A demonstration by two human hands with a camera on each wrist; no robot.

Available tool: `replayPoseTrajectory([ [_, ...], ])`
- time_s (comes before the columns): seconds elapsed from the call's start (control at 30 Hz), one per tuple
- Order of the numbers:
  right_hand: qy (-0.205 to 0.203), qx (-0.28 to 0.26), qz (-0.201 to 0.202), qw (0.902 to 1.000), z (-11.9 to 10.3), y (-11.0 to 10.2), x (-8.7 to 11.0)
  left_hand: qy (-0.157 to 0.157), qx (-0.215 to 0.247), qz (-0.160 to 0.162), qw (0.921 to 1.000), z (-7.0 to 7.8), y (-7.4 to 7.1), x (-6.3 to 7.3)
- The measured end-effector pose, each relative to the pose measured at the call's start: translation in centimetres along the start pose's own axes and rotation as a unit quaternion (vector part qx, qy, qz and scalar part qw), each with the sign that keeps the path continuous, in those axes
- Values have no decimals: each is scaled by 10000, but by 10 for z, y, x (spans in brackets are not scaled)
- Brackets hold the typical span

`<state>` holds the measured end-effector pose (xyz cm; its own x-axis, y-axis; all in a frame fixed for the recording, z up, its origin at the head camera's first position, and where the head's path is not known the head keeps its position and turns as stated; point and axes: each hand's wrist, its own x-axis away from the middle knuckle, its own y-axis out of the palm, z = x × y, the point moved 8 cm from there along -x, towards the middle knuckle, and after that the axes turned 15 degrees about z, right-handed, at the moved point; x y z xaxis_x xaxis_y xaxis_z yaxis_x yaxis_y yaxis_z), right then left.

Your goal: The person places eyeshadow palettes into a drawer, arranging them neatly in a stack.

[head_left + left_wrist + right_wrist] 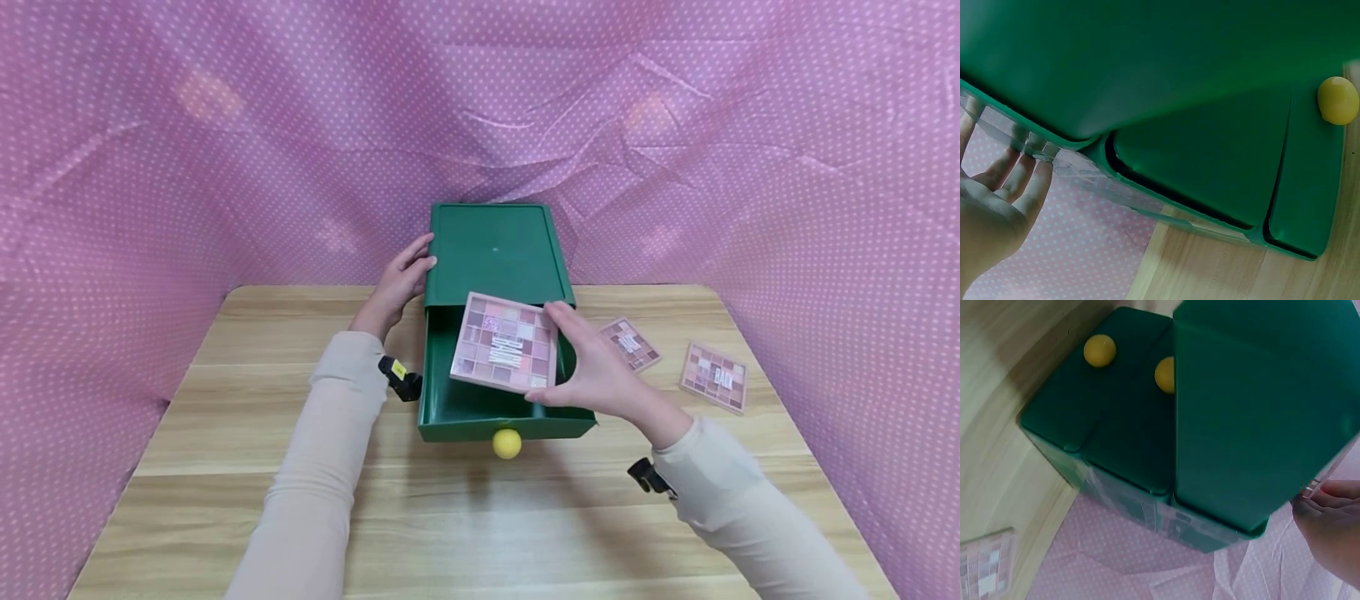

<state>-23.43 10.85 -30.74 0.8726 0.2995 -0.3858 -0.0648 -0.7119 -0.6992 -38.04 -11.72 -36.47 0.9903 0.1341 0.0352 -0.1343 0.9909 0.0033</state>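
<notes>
My right hand (592,367) pinches an eyeshadow palette (498,342) by its right side, thumb at the near corner and fingers at the far one. The palette is tilted over the pulled-out top drawer (468,402) of a green cabinet (495,250). In the right wrist view the drawer hides most of the palette; only an edge shows beside the fingers. My left hand (397,287) rests against the cabinet's left side. In the left wrist view that hand (997,206) has its fingers extended against the clear side wall. A yellow round knob (507,444) sits on the drawer front.
Two more palettes lie on the wooden table (247,400) right of the cabinet, a nearer-in palette (632,343) and an outer palette (715,377). Lower drawers with yellow knobs (1099,350) are closed. Pink dotted cloth (337,125) surrounds the table at the back and sides.
</notes>
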Motion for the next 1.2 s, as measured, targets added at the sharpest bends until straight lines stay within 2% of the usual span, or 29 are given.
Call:
replayPoseTrajectory([
  [0.27,-100,167,-321,9993,-5,14,0,-16,32,33,10000,1,-1,0],
  [0.53,-367,173,-459,9981,-7,25,-2,-27,13,56,10000,2,0,4],
  [0.87,-216,393,-910,9948,-8,36,0,-43,48,79,9999,1,-1,8],
  [1.2,-349,518,-1150,9914,-12,52,3,-73,91,31,9999,0,0,13],
])
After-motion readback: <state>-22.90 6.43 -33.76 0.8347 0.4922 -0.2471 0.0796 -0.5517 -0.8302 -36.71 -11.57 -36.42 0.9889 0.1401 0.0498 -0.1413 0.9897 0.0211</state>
